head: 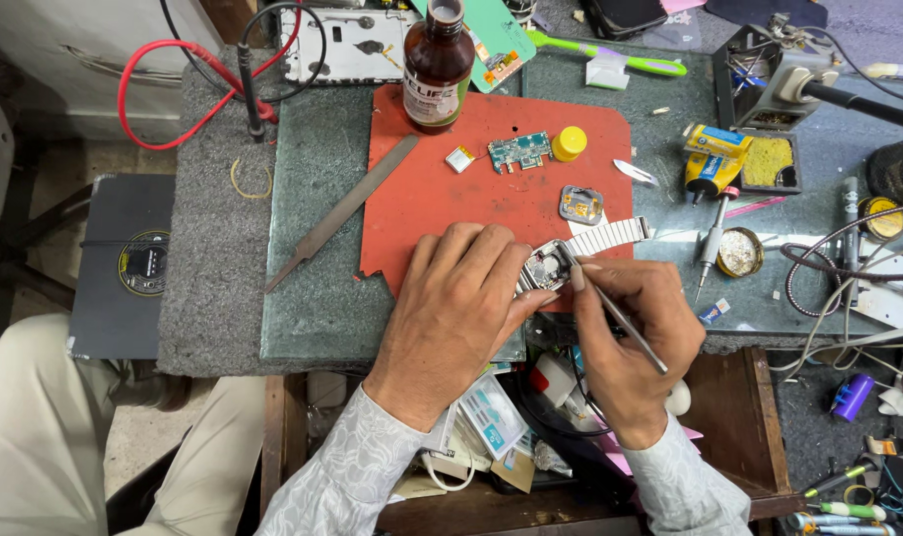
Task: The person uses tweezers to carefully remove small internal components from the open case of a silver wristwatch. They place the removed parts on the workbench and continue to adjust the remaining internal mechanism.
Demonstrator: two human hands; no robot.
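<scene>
Watch case [549, 266] is lying opened at the near edge of the red work mat [451, 189], wedged between your two hands, and its metal link band [610, 236] is running away from you up and to the right, so the long axis is slanting toward the right-hand side of the bench. Your left hand [458, 313] is lying flat over the near-left side of the case, fingers curled around it and pinning it to the mat. Your right hand [638, 342] is closing in a pen grip on a slim metal tool [618, 320], whose tip is touching the case's right rim. Both hands are equally close; the small circuit board [519, 152] and yellow cap [569, 143] are sitting well apart, farther up the mat.
</scene>
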